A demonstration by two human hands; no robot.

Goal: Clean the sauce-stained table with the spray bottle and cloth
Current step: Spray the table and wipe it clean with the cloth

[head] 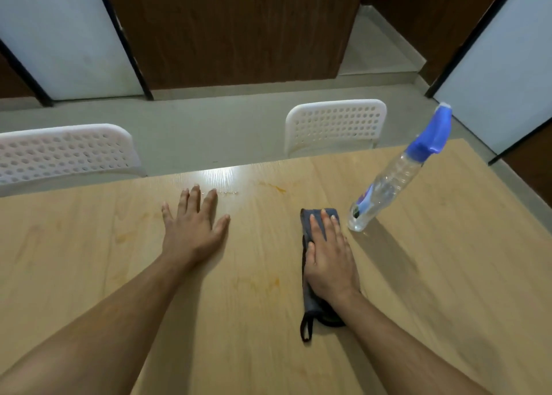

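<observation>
Sauce stains (276,188) show across the wooden table (448,290), so the job looks only partly done from where I stand. Starting at the left, faint orange smears (124,237) mark the wood out past the left hand (195,230). That hand lies flat on the bare tabletop, fingers straight and spread, holding nothing. Just beyond its fingertips a few small beads of liquid (228,192) glint in the glare near the far edge; I take them for spray, though the reflection makes that hard to confirm. Further right, the sharpest orange streak sits near the far edge, untouched by anything, and another pale smear (273,282) lies closer in, between the two forearms.

Next comes the cloth (307,302), a dark grey folded strip with a loop at its near end. The right hand (328,257) presses down on it with straight fingers, palm covering most of its middle, so the cloth shows along the hand's left side and beyond the fingertips. The cloth lies to the right of the near smear and well short of the far streak.

Just right of the cloth's far end stands the spray bottle (388,185), clear with a blue trigger head, upright on the table and apart from both hands.

Wiping is my guess for the step in hand, with most stains left.
</observation>
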